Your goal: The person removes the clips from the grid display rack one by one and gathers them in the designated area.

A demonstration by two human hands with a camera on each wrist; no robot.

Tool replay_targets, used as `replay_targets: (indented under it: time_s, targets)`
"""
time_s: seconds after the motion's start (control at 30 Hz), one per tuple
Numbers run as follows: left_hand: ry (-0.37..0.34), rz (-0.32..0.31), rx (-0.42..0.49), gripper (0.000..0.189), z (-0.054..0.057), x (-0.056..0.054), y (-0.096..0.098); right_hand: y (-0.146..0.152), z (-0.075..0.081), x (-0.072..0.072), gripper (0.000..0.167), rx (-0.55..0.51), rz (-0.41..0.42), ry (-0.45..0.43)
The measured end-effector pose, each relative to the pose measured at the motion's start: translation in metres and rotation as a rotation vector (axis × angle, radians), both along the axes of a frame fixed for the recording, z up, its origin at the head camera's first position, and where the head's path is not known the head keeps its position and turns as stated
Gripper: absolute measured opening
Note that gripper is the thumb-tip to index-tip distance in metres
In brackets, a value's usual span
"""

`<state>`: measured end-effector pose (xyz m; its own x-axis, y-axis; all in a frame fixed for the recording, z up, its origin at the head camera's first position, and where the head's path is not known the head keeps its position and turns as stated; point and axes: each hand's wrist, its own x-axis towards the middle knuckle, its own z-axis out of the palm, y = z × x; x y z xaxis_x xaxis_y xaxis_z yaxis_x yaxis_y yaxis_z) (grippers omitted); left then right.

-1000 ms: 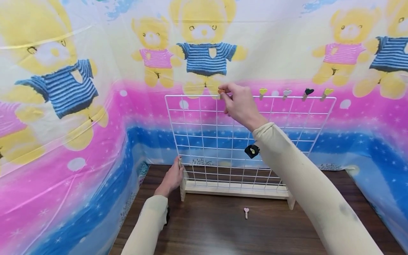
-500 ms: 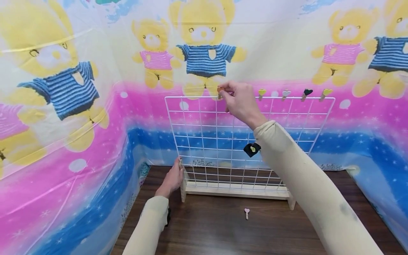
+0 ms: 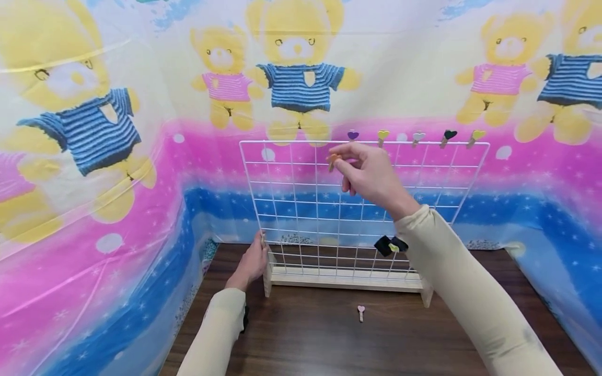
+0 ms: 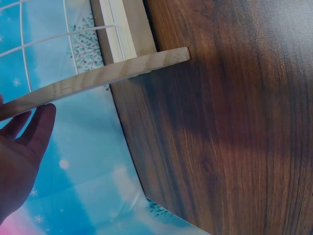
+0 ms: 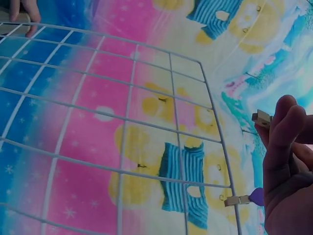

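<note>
My right hand [image 3: 371,175] pinches a small wooden clothespin [image 3: 334,159] with an orange top between thumb and fingertips, in front of the white wire grid [image 3: 316,177] and just below its top wire. In the right wrist view the clothespin's wooden end [image 5: 260,117] sticks out past the fingertips, apart from the grid. My left hand [image 3: 253,261] holds the wooden side post [image 4: 112,73] of the grid's stand, fingers on its outer side. A purple heart clothespin [image 3: 353,135] is clipped on the top wire, close to my right hand.
Farther right on the top wire are clipped a yellow [image 3: 383,135], a white [image 3: 418,137], a dark [image 3: 450,136] and another yellow heart clothespin [image 3: 478,135]. A pink heart clothespin [image 3: 361,312] lies on the brown table [image 3: 310,334]. A bear-print cloth [image 3: 400,78] hangs behind.
My right hand has drawn the orange clothespin off the top wire, down and slightly right. The purple clothespin has come into sight. My left hand stays on the post.
</note>
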<state>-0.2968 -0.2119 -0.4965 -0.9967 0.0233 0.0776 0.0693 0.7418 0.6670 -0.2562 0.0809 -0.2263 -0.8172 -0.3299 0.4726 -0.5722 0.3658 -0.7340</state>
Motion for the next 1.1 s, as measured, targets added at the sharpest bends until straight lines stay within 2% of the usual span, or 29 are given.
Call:
replay_targets:
  time_s: [0.23,0.5,0.63,0.8,0.93,1.1]
  targets:
    - [-0.021,-0.012,0.005,0.054,0.001,0.0,-0.002,0.021,-0.044,0.012,0.022,0.032,0.05,0.026]
    - [-0.004,-0.011,-0.006,0.054,0.001,0.0,-0.002,0.046,-0.094,0.024,0.02,0.097,0.026,-0.002]
    - [-0.001,-0.007,-0.007,0.053,0.0,0.0,-0.001,0.059,-0.124,0.022,0.022,0.134,0.013,-0.017]
    - [0.007,-0.005,-0.029,0.052,0.0,0.0,-0.002,0.069,-0.16,0.023,0.025,0.165,0.009,-0.117]
    - [0.006,-0.003,-0.028,0.051,0.0,0.0,-0.001,0.077,-0.195,0.022,0.024,0.17,-0.027,-0.2]
    - [0.003,-0.003,-0.033,0.051,0.0,-0.001,0.0,0.084,-0.243,0.018,0.016,0.172,-0.104,-0.234]
